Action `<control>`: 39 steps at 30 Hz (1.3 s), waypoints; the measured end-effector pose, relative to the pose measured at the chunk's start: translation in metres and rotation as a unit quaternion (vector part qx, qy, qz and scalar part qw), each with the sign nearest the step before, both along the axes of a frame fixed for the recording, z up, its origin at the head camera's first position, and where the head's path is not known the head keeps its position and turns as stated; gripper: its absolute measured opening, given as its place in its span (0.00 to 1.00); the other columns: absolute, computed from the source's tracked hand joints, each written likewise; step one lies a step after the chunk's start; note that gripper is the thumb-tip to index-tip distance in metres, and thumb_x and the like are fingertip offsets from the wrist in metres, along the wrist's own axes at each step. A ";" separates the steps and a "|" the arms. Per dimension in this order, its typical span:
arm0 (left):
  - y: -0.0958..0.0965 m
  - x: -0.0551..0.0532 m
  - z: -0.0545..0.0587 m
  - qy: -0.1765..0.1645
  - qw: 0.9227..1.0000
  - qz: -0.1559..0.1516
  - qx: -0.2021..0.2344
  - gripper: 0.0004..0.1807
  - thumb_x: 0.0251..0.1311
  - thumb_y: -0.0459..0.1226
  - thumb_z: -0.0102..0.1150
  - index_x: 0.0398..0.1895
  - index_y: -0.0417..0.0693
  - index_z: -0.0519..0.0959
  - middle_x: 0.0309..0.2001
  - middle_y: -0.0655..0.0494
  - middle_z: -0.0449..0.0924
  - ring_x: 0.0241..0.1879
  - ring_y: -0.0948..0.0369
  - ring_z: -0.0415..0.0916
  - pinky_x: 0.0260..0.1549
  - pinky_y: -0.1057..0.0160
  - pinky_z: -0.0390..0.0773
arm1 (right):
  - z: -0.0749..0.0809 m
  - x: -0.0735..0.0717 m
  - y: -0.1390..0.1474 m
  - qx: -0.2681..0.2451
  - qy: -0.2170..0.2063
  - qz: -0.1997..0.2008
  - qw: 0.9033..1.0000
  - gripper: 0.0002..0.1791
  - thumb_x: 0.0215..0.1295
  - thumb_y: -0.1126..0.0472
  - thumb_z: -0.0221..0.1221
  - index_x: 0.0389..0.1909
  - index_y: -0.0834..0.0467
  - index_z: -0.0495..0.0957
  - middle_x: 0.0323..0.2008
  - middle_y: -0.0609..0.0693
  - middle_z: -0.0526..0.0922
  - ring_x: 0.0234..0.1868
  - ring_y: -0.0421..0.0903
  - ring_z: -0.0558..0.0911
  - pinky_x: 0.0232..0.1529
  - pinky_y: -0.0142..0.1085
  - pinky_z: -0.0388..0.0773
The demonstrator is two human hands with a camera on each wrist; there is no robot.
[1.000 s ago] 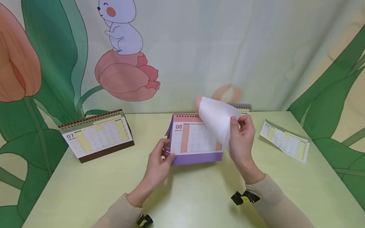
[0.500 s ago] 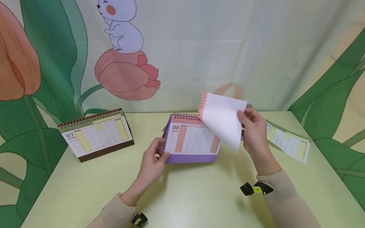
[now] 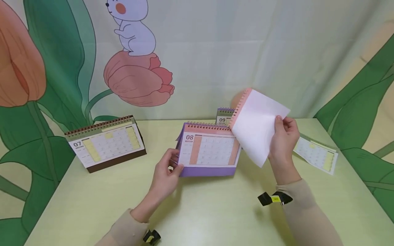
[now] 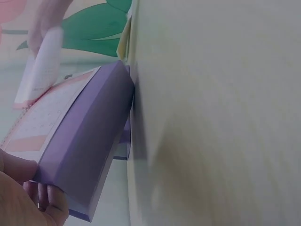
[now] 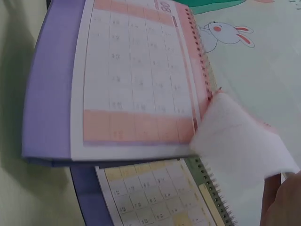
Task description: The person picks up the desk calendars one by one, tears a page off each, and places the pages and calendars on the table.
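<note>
My left hand (image 3: 166, 172) holds the lower left edge of a purple desk calendar (image 3: 212, 148), thumb in front and fingers tucked behind. The calendar shows month 08 under a pink header, with its base (image 4: 89, 136) tilted off the table. My right hand (image 3: 284, 141) pinches a calendar page (image 3: 258, 126), whose blank white back faces me. A row of torn holes runs along the page's pink edge. One corner of this page (image 5: 235, 136) meets the right end of the wire coil (image 5: 203, 56); whether it is still attached I cannot tell.
A brown desk calendar (image 3: 106, 141) showing 07 stands at the left. Behind the purple one, another calendar (image 3: 222, 118) showing 09 is partly hidden. A loose 07 page (image 3: 317, 155) lies at the right on the pale green table (image 3: 203, 212). A printed curtain (image 3: 197, 61) hangs behind.
My right hand has pulled the page rightward and up, away from most of the coil, uncovering the 08 sheet and the calendar behind. The purple calendar has shifted slightly left with my left hand.
</note>
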State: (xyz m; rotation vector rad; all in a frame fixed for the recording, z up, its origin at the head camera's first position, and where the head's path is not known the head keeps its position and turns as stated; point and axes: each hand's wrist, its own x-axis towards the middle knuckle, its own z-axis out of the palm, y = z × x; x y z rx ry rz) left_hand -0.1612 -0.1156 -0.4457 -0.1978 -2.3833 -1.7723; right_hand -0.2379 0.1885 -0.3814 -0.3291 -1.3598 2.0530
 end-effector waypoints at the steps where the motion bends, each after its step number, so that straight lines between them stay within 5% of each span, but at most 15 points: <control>1: -0.001 0.000 0.000 -0.005 1.000 0.004 0.001 0.18 0.64 0.19 0.58 0.53 0.43 0.75 0.39 0.48 0.74 0.35 0.54 0.72 0.30 0.65 0.69 | 0.000 -0.001 0.002 -0.004 0.002 -0.009 1.000 0.06 0.74 0.67 0.59 0.34 0.59 0.75 0.37 0.52 0.78 0.39 0.43 0.78 0.38 0.29 0.77; 24: -0.011 0.000 -0.005 -0.016 1.000 0.005 0.017 0.18 0.64 0.19 0.58 0.52 0.43 0.75 0.39 0.48 0.73 0.37 0.54 0.72 0.30 0.66 0.70 | -0.001 -0.009 0.028 -0.018 0.052 -0.110 0.992 0.10 0.74 0.69 0.58 0.30 0.59 0.72 0.30 0.52 0.72 0.33 0.44 0.76 0.34 0.30 0.74; 39: -0.020 0.004 -0.002 -0.020 0.999 -0.006 0.032 0.17 0.63 0.18 0.58 0.51 0.41 0.77 0.38 0.47 0.73 0.36 0.53 0.72 0.31 0.66 0.71 | -0.008 -0.014 0.057 -0.084 0.042 -0.121 0.988 0.04 0.76 0.66 0.56 0.39 0.63 0.73 0.42 0.56 0.79 0.43 0.50 0.83 0.41 0.35 0.80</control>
